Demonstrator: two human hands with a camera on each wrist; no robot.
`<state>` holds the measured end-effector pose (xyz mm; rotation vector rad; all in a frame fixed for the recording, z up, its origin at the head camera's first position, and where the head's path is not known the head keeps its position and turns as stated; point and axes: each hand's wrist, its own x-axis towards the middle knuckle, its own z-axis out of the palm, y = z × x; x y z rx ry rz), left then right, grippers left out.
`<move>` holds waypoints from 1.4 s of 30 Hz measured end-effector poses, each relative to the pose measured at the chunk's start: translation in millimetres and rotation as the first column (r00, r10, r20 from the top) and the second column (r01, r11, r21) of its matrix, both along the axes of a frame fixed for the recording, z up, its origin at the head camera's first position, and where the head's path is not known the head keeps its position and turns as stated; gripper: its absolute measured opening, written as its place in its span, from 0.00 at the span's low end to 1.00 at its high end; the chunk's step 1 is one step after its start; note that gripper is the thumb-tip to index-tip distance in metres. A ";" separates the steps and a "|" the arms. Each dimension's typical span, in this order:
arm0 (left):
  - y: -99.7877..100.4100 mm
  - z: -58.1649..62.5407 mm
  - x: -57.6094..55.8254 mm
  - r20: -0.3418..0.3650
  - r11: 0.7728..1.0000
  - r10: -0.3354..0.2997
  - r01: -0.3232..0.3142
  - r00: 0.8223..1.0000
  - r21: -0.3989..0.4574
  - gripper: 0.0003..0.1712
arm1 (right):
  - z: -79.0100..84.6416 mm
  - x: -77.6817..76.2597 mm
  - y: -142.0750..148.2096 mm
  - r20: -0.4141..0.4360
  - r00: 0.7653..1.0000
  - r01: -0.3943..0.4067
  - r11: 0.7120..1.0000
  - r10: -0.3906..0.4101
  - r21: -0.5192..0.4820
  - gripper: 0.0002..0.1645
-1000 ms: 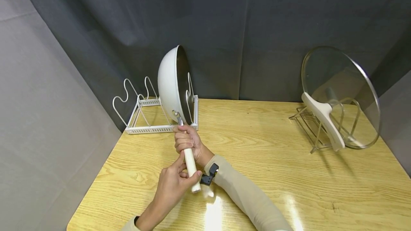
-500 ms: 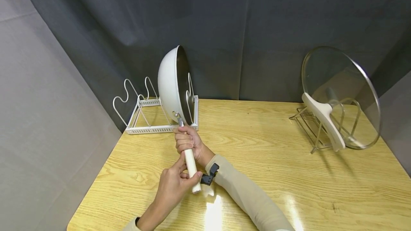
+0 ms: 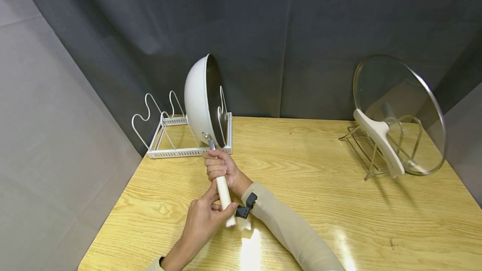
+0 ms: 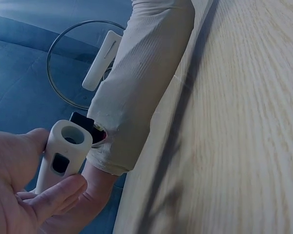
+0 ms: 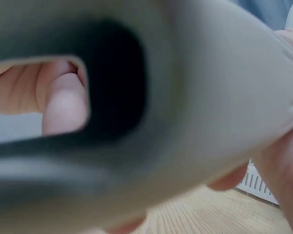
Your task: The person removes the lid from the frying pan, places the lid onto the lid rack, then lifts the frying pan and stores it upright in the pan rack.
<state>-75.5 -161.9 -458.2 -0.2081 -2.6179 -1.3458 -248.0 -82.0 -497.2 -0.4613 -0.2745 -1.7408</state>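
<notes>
A wok point(image 3: 196, 95), white outside and dark inside, stands on its edge in the white wire rack point(image 3: 180, 152), its open side facing right. Its long white handle point(image 3: 224, 190) slopes down toward me. My right hand point(image 3: 223, 168) grips the handle close to the metal joint. Lower down, my left hand point(image 3: 201, 220) pinches the handle's end between thumb and fingers. In the left wrist view, a round hole and a slot show in the handle end point(image 4: 49, 168). The handle point(image 5: 210, 87) fills most of the right wrist view, hiding much of the right hand.
At the right, a glass lid point(image 3: 399, 83) with a white handle bar leans in a small metal wire stand point(image 3: 370, 166). The wooden table point(image 3: 293, 158) ends at a dark curtain point(image 3: 256, 32) behind, with a grey panel point(image 3: 56, 158) on the left.
</notes>
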 end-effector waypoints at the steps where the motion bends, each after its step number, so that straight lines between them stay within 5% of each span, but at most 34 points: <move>1: -0.2 -0.9 0.0 0.002 1.000 0.000 0.000 1.000 0.004 0.48 | -0.4 -0.2 -0.1 -0.004 1.000 0.003 1.000 -0.003 0.005 0.22; 10: -1.6 -6.5 -0.9 0.008 1.000 -0.004 0.004 1.000 0.027 0.49 | -2.5 -2.0 1.9 -0.078 0.995 0.070 0.995 -0.065 0.067 0.20; 25: -0.5 -7.5 -3.1 0.001 0.999 -0.001 0.001 1.000 0.036 0.49 | -3.2 -4.4 9.0 -0.283 0.939 0.266 0.933 -0.194 0.242 0.15; 29: -1.2 -5.6 -3.4 0.004 0.999 0.002 -0.003 1.000 0.041 0.46 | -3.3 -3.4 11.3 -0.334 0.912 0.341 0.892 -0.239 0.295 0.16; 35: -2.2 -3.6 -3.5 -0.005 0.999 0.002 -0.002 1.000 0.038 0.41 | -2.2 -3.8 19.4 -0.430 0.860 0.461 0.776 -0.273 0.429 0.25; 42: -4.2 -2.1 -1.7 0.016 1.000 -0.003 0.003 1.000 0.006 0.40 | -5.6 -10.6 38.9 -0.517 0.826 0.485 0.749 -0.224 0.451 0.34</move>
